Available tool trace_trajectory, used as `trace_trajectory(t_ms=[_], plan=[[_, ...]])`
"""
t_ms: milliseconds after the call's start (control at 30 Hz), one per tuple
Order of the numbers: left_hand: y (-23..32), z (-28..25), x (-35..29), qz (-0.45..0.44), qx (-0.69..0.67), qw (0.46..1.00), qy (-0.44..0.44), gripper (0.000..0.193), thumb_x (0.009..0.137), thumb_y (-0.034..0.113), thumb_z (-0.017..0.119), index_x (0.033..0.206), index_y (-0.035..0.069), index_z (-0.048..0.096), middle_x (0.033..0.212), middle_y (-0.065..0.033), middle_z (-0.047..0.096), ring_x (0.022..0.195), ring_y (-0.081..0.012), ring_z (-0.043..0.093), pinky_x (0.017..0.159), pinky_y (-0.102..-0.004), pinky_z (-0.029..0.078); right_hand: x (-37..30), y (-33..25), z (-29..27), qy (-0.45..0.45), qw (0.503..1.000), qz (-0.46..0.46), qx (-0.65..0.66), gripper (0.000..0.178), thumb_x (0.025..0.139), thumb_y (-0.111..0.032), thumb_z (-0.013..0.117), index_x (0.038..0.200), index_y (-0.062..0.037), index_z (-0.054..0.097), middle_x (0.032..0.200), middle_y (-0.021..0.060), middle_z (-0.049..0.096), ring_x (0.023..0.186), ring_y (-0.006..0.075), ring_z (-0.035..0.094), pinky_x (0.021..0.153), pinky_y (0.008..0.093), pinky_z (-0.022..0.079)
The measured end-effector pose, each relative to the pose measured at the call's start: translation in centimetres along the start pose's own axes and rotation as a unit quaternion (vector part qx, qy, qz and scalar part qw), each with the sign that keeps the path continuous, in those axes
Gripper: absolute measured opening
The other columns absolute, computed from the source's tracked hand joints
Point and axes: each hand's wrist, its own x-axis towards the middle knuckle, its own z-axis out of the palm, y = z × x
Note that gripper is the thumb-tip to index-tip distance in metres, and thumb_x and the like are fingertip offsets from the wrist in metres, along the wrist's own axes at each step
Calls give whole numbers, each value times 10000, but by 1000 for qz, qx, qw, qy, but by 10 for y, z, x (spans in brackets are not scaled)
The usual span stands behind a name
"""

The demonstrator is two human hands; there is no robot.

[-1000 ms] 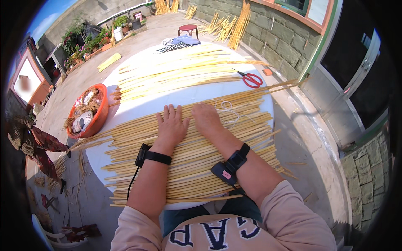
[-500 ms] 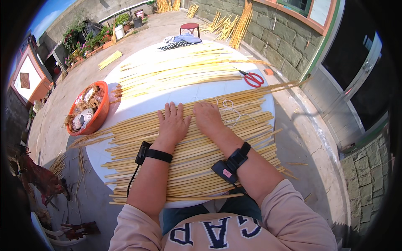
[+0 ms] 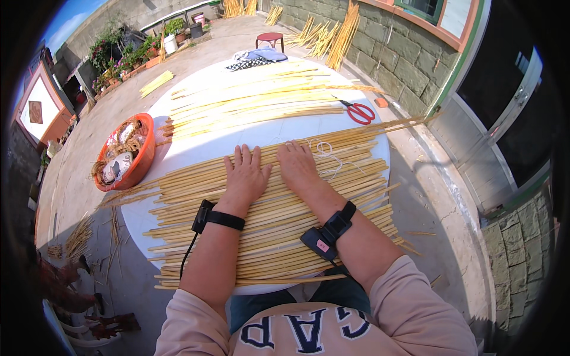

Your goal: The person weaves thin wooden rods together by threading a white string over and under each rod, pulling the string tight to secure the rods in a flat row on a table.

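Pale straw-coloured stalks lie side by side as a mat across the near half of a white round table. My left hand rests flat on the mat's far part, fingers spread. Close on its right, my right hand has its fingers curled down at the far edge stalks. Thin white string runs from its fingertips and lies in loose loops to the right. The fingertips themselves are hidden. Each wrist wears a black strap with a small device.
More loose stalks lie sunlit on the table's far half, with red-handled scissors at their right. An orange basin of husks and bundles stands at the table's left. Behind are folded cloths and a red stool. A stone wall borders the right.
My right hand has shifted very slightly right; my left hand stays flat in place. A reddish-brown shape on the ground at lower left has moved lower.
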Motion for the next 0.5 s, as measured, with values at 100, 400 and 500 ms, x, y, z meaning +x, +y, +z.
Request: trace_trajectory(t_ms=[100,400,500], plan=[[-2,-1,-1,-3,1,1000,-1,560,882,412,322,1313,58,273,1350,-230,236,1274,-369,170,1007,-536,119,4,-7,-12,-67,997,28,16,198,734,-101,505,908,-12,534,996,163,569,1047,286,484,870,377,337],[-1,1,-1,-10,-23,1000,4,606,869,426,342,1301,8,267,1343,-242,240,1274,-369,172,1011,-527,116,2,-5,-10,-80,995,42,34,206,746,-87,481,923,-2,543,1044,175,563,1072,266,475,877,373,341],[-1,1,-1,-13,-37,999,18,633,862,429,360,1287,-29,263,1336,-256,241,1271,-370,174,1013,-523,117,1,-3,-7,-70,997,32,19,208,751,-82,473,929,1,542,1047,178,561,1080,275,470,883,376,339]])
